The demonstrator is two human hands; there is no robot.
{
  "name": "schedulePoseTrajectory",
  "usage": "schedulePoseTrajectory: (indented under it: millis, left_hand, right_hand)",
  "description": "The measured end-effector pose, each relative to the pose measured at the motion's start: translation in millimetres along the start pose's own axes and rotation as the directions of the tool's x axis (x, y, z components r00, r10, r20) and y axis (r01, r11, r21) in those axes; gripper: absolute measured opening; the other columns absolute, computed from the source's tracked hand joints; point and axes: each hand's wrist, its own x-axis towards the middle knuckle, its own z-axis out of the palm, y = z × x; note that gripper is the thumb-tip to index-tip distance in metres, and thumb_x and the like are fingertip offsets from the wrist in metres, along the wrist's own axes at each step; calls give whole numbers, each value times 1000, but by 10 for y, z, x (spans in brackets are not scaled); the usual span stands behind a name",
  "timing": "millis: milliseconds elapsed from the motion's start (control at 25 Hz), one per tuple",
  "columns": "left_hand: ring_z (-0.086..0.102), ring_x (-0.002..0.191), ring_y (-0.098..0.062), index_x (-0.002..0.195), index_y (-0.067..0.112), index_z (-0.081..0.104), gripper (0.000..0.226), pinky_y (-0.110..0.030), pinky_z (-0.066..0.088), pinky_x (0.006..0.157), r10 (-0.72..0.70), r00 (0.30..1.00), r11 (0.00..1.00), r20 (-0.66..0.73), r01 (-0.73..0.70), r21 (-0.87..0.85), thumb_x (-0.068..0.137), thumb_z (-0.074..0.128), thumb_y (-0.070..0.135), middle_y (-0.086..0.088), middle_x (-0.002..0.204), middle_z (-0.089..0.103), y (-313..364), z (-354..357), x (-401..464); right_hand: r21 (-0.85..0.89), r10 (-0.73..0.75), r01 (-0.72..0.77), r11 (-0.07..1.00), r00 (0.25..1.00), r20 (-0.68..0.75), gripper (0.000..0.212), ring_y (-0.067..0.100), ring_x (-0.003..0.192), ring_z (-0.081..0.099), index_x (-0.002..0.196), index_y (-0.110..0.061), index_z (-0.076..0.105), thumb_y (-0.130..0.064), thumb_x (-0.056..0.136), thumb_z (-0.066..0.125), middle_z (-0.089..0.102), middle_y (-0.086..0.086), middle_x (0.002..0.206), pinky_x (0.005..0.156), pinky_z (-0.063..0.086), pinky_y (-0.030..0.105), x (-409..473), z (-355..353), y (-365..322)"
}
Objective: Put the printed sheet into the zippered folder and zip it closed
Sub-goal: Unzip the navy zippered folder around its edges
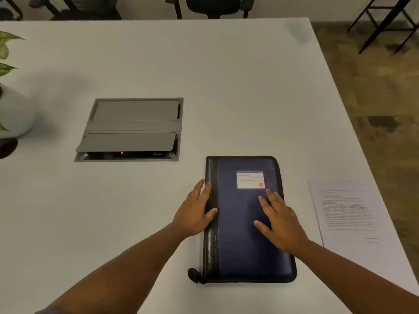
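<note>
A dark blue zippered folder (pixel 242 223) with a black spine and a white label lies closed and flat on the white table (pixel 204 75). Its zipper pull (pixel 193 275) sits at the near left corner. My left hand (pixel 196 211) rests against the black spine, thumb on top of it. My right hand (pixel 281 220) lies flat on the blue cover, fingers spread. The printed sheet (pixel 349 214) lies on the table to the right of the folder, close to the table's right edge, untouched.
A grey cable hatch (pixel 131 130) is set into the table at left of centre, its near flap raised. A white pot with a leafy plant (pixel 13 109) stands at the far left. Chairs (pixel 215 5) line the far side.
</note>
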Motion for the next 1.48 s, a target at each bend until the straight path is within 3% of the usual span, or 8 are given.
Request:
schedulePoseTrajectory:
  millis: [120,360,480,600,760,1000,1200,1480]
  left_hand:
    - [23,150,-26,161,28,8,83,-42,33,118,4,1000,999,28,-5,47,95,46,63,1,169,3,-133,99,85]
    - [46,126,-29,138,26,48,66,-41,49,98,139,985,989,-104,-132,68,88,50,70,-3,153,33,-322,55,360]
    - [39,134,-30,140,23,46,73,-44,45,103,116,982,993,-149,-113,31,85,57,69,-5,159,27,-259,-127,697]
    - [26,144,-27,156,24,24,95,-46,37,112,37,996,999,-76,-37,-3,81,63,69,1,166,15,-183,-311,1051]
    - [36,137,-29,154,21,29,98,-44,43,105,22,999,998,50,-25,60,77,74,63,-2,157,34,-156,-488,1404]
    - [46,126,-28,149,20,38,102,-45,47,100,-42,991,999,124,40,17,65,89,49,-4,144,41,-121,-484,1624]
    - [53,90,-21,124,18,46,83,-36,47,72,-95,983,991,156,78,107,61,92,44,-3,122,49,-2,-507,1708]
    - [61,104,-27,127,17,46,88,-36,43,74,-129,974,964,189,78,253,60,92,49,-2,124,53,87,-536,1798]
  right_hand:
    - [-89,57,-49,995,995,81,77,25,153,6,156,-28,19,-67,92,40,6,-1,167,119,18,49,66,105,16]
    - [-85,33,-40,996,995,-93,45,26,126,47,113,-28,62,-60,83,58,51,0,139,99,44,48,419,-32,-10]
    - [-59,-22,16,998,994,-105,37,28,124,47,110,-24,64,-51,84,64,52,2,138,97,44,47,732,-142,-72]
    - [-53,-42,39,998,997,-62,46,29,129,43,125,-23,60,-47,86,62,48,3,143,100,42,49,1070,-268,-165]
    - [-68,-60,58,996,998,-25,55,26,132,40,137,-24,50,-48,89,57,44,-2,147,103,41,49,1455,-392,-281]
    - [-18,-20,20,1000,998,-53,34,28,105,54,110,-19,63,-46,92,52,59,3,114,81,49,43,1932,-522,-422]
    - [48,99,-101,994,994,43,22,25,94,57,95,-31,66,-43,94,47,60,-3,99,83,40,43,2243,-528,-470]
    - [85,167,-186,979,967,190,22,20,93,56,90,-39,58,-47,93,37,65,-10,97,87,34,44,2410,-549,-514]
